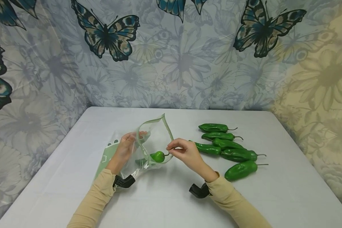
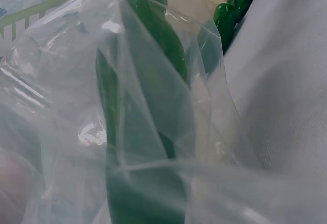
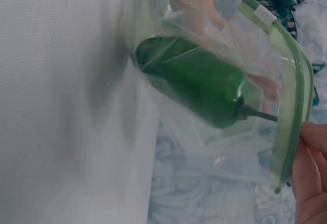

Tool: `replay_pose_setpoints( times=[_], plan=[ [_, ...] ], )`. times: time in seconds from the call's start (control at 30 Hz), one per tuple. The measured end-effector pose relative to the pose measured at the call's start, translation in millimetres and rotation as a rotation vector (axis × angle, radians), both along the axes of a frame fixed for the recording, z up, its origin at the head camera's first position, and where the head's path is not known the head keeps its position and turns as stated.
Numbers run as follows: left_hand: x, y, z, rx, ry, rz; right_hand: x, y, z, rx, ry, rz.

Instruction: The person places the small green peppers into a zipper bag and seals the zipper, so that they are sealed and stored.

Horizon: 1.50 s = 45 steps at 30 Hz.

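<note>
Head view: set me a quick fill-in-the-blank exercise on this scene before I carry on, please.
The plastic bag has a rim coloured ____.
On the table lie ____ loose peppers.
The pepper inside the rim points its thin ____ toward the right hand.
Large insects printed on the backdrop are ____.

Missing words: green; six; stem; butterflies.

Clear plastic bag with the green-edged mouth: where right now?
Head view: the clear plastic bag with the green-edged mouth is left of centre, between the person's left hand and right hand, with the loose green peppers off to its right.
</note>
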<state>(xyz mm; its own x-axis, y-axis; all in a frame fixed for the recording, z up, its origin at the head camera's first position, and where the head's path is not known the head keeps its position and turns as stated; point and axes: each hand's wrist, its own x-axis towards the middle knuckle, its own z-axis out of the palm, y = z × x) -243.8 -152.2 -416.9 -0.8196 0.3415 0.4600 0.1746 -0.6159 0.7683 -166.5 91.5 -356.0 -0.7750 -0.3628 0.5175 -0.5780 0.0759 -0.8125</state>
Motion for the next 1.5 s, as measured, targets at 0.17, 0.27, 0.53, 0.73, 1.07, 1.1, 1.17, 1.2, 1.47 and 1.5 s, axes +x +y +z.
replay_pose_setpoints(
  times=[0.17, 0.27, 0.53, 0.73, 1.07, 1.1, 1.17, 1.2, 1.47, 1.5],
  plan=[
    [0.4, -2.2, 0.7, -0.016, -0.014, -0.008, 2.0, -9, 6.5, 0.104, 0.013, -0.025],
    [0.4, -2.9, 1.0, -0.021, -0.013, -0.011, 2.7, -11, 9.2, 0.136, 0.017, -0.035],
    [-1.3, -1.5, 1.8, 0.004, -0.004, -0.024, 1.0, -6, 11.7, 0.137, 0.023, -0.067],
    [-3.4, -1.8, 2.1, 0.012, 0.023, -0.026, -3.3, 3, 10.6, 0.027, -0.061, -0.033],
    [-1.8, -1.7, 0.9, 0.006, 0.024, -0.028, -17.9, 36, -14.3, -0.002, -0.038, -0.022],
    [-1.5, -1.4, 0.8, -0.003, 0.021, -0.026, -17.9, 42, -16.3, 0.005, -0.035, -0.031],
    [-1.0, -0.6, 1.2, -0.020, 0.018, -0.017, -17.1, 54, -18.5, -0.001, -0.047, -0.041],
    [-0.8, -0.2, 1.5, -0.028, 0.015, -0.014, -16.6, 60, -19.2, -0.015, -0.059, -0.041],
    [0.7, 0.5, 1.1, -0.056, 0.015, -0.013, -14.5, 92, -17.1, -0.082, -0.094, -0.057],
    [0.8, 1.0, 0.3, -0.055, 0.018, -0.017, -14.3, 96, -17.8, -0.082, -0.093, -0.058]
  ],
)
